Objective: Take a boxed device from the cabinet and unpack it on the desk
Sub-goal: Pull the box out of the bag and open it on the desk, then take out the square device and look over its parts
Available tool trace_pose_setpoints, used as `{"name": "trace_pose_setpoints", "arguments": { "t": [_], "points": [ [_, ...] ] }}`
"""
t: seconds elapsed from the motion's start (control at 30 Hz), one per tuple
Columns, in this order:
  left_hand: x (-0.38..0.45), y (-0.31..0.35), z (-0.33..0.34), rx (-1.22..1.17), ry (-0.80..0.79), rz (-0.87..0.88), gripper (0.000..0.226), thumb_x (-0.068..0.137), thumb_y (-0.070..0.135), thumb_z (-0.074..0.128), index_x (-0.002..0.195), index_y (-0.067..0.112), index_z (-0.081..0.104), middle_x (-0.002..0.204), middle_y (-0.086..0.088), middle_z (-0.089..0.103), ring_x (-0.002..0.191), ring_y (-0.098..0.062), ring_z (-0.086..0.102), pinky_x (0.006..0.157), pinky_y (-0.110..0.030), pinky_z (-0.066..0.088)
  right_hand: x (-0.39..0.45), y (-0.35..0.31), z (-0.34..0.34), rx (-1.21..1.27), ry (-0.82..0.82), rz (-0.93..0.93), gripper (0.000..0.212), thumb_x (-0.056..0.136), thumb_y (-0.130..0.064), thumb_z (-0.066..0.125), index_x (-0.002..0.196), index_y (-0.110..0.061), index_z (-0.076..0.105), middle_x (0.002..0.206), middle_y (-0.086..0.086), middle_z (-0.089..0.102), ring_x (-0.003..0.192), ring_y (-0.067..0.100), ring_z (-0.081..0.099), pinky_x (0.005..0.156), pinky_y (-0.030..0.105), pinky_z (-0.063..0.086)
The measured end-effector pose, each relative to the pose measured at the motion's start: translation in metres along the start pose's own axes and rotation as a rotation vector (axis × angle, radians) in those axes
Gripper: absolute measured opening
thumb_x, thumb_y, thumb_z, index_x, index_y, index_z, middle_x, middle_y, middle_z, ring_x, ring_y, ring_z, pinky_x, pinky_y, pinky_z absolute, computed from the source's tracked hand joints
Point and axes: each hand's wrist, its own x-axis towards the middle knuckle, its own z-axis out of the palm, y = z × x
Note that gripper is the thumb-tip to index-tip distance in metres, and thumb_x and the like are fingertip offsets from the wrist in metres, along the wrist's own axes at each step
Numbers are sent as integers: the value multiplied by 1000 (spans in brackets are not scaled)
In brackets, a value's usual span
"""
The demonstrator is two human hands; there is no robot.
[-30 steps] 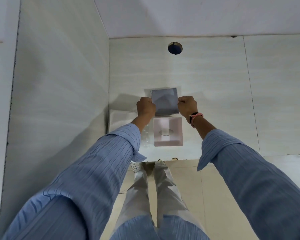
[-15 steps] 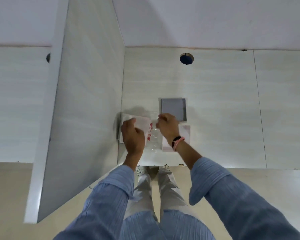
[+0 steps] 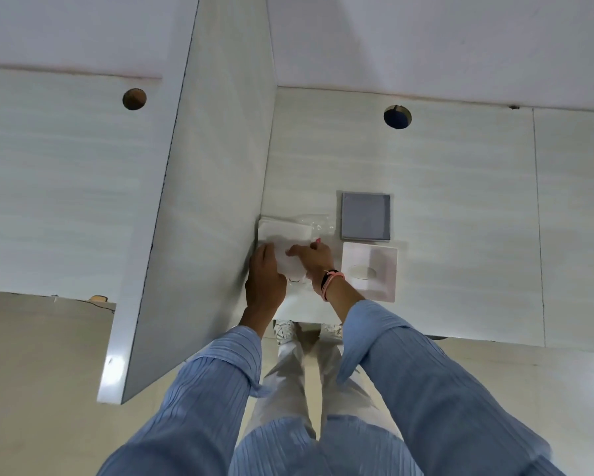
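Observation:
A grey square box lid (image 3: 366,216) lies flat on the pale desk (image 3: 460,201). Just in front of it sits a white inner tray (image 3: 384,266) with a shallow round recess. To the left, a white flat box (image 3: 283,228) rests against the upright partition, with crumpled clear plastic wrap (image 3: 317,223) beside it. My left hand (image 3: 266,280) and my right hand (image 3: 311,257) are close together over a blurred white sheet (image 3: 290,264), each gripping one side. A small red mark shows at my right fingertips. What lies under the hands is hidden.
A tall pale partition panel (image 3: 199,201) stands immediately left of my hands. Round cable holes sit in the desk at the back (image 3: 397,117) and in the neighbouring desk (image 3: 134,98). The desk's front edge (image 3: 305,319) is by my wrists, with floor and legs below.
My hands let go of the grey lid, which now lies on the desk, and moved left and nearer to take up the white sheet. The camera tilted, showing more of the partition.

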Motion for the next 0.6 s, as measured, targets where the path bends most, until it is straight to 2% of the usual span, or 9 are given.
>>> {"name": "trace_pose_setpoints", "arguments": {
  "t": [0.07, 0.1, 0.2, 0.3, 0.4, 0.47, 0.5, 0.53, 0.6],
  "points": [
    [-1, 1, -1, -24, 7, -12, 67, 81, -16, 43, 144, 5, 45, 153, -12, 45, 142, -34, 39, 98, -47, 52, 2, -1, 2, 40, -28, 8, 57, 57, -21, 83, 109, -2, 67, 108, 16, 73, 103, 39, 69, 84, 48, 61],
    [-1, 1, -1, -40, 19, -17, 66, 81, -16, 42, 144, 5, 46, 153, -12, 45, 142, -34, 39, 99, -48, 52, 0, -2, 3, 44, -42, 11, 52, 61, -18, 84, 108, -1, 69, 105, 15, 73, 101, 38, 69, 84, 47, 61],
    [-5, 4, -6, -71, 99, -13, 59, 86, -13, 43, 142, 3, 48, 149, -16, 51, 139, -35, 44, 105, -44, 48, -4, -8, 3, 10, -75, -33, 34, 75, -13, 80, 104, 3, 71, 94, 12, 70, 85, 31, 65, 71, 37, 57],
    [-11, 6, -11, -72, 224, 71, 48, 90, -8, 45, 137, -4, 54, 139, -24, 58, 131, -41, 52, 107, -42, 44, -14, -15, -3, 28, -110, -103, 35, 75, -14, 79, 102, 7, 70, 93, 14, 70, 84, 31, 64, 69, 40, 57],
    [-14, 13, -15, -134, 273, 99, 44, 99, 6, 42, 141, -5, 48, 145, -25, 52, 135, -39, 48, 111, -34, 38, -30, -21, -23, 50, -159, -176, 32, 72, -21, 80, 95, 1, 73, 91, 19, 72, 83, 33, 67, 72, 42, 52],
    [-18, 27, -21, -311, 231, 51, 46, 106, 19, 43, 148, 1, 40, 153, -16, 44, 141, -29, 41, 113, -24, 29, -38, -23, -44, 86, -200, -217, 34, 72, -25, 83, 97, -2, 75, 102, 28, 74, 90, 42, 70, 78, 45, 51],
    [-19, 35, -25, -437, 169, 9, 47, 106, 25, 47, 148, 5, 40, 150, -8, 45, 139, -23, 43, 111, -21, 31, -42, -24, -57, 112, -218, -239, 35, 75, -22, 82, 102, -1, 75, 110, 28, 73, 96, 43, 70, 81, 45, 52],
    [-19, 41, -28, -603, 75, -38, 46, 104, 29, 52, 145, 10, 45, 142, -2, 52, 131, -20, 50, 104, -20, 37, -47, -24, -70, 145, -234, -259, 32, 79, -16, 78, 107, -1, 74, 113, 25, 74, 99, 40, 71, 85, 44, 56],
    [-16, 53, -29, -925, -146, -117, 44, 97, 36, 63, 132, 11, 55, 118, -2, 66, 109, -20, 65, 87, -25, 51, -56, -21, -97, 200, -249, -284, 22, 86, -5, 69, 108, -5, 73, 108, 13, 77, 96, 29, 72, 84, 39, 60]
  ]
}}
